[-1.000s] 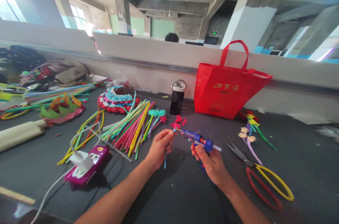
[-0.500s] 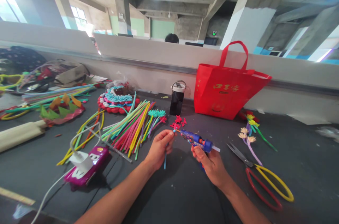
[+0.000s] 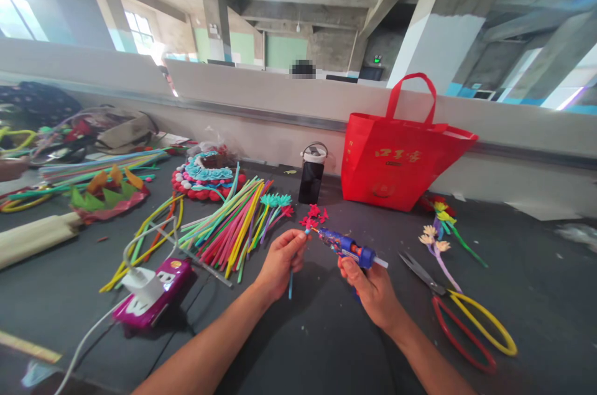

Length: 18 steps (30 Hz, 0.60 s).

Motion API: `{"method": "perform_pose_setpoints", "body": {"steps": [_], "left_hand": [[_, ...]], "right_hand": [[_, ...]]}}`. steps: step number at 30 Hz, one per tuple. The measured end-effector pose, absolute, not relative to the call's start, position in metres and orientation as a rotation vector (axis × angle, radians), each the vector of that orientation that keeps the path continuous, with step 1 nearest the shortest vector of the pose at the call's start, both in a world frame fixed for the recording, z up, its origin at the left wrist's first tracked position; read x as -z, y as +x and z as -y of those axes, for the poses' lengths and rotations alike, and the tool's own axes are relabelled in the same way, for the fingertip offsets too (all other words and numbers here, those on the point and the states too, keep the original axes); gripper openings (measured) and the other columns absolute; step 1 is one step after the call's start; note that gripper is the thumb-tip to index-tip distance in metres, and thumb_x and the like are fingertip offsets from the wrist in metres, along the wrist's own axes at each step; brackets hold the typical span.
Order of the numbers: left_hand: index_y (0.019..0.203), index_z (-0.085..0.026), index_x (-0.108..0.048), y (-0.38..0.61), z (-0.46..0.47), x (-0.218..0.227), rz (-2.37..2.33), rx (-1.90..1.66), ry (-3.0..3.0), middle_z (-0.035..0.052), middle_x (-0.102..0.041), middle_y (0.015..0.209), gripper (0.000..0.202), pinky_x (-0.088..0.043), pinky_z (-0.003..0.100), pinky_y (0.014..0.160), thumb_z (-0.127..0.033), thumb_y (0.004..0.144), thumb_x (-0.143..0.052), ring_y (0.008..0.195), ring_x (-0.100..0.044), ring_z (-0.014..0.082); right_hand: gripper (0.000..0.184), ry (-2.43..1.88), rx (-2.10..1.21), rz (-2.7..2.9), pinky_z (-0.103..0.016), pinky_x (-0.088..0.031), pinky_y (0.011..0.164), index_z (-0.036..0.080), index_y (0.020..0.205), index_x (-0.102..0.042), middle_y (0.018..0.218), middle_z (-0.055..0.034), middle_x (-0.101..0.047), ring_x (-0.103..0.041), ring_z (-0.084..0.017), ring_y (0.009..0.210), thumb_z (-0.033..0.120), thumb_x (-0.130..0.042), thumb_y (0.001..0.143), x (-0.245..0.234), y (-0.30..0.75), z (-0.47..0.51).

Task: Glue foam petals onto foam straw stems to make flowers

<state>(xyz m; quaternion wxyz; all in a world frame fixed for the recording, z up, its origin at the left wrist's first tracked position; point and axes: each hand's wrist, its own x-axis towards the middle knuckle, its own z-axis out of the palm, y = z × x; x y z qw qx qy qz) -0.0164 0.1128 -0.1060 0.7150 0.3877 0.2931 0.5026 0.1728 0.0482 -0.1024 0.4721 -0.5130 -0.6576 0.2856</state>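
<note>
My left hand [image 3: 280,261] is closed on a thin blue pipe-cleaner stem [image 3: 291,286], held upright with its top near a small red flower [image 3: 308,221]. My right hand [image 3: 370,289] grips a blue hot glue gun [image 3: 347,246], its nozzle pointing left and touching the stem's top. Both hands hover over the dark table [image 3: 326,345], in front of a fan of coloured pipe cleaners [image 3: 233,221].
A red tote bag [image 3: 396,155] and a black cup [image 3: 312,174] stand at the back. Scissors with red and yellow handles [image 3: 461,314] lie to the right, beside small finished flowers [image 3: 441,233]. A purple power strip [image 3: 153,295] with a white plug lies left. Craft pieces crowd the far left.
Almost nothing differs; both hands hold the same pose, with the glue gun's nozzle staying at the stem's top. A hand at the far left edge has shifted a little.
</note>
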Motion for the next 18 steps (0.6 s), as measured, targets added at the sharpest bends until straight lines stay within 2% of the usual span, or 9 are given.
{"method": "perform_pose_setpoints", "body": {"steps": [13,18], "left_hand": [[0.08,-0.015,-0.061,-0.0156,-0.1116,0.1035,-0.651,-1.114,0.837,-0.0082,-0.034,0.055,0.028,-0.015,0.019,0.041,-0.039,0.075,-0.073,0.044,-0.023,0.0029],[0.082,-0.014,-0.06,-0.0165,-0.1132,0.1047,-0.647,-1.109,0.811,-0.0076,-0.037,0.057,0.03,-0.016,0.018,0.041,-0.04,0.074,-0.073,0.043,-0.025,0.0022]], "right_hand": [[0.04,-1.293,-0.654,1.619,-0.023,-0.041,0.047,0.019,0.082,-0.063,0.068,-0.0021,-0.06,-0.052,-0.014,0.057,0.053,-0.044,0.093,0.1001,0.1707,-0.0467],[0.031,-1.241,-0.641,1.613,-0.027,-0.048,0.058,0.02,0.087,-0.063,0.076,-0.0037,-0.065,-0.06,-0.018,0.066,0.047,-0.049,0.092,0.1044,0.1699,-0.0431]]}}
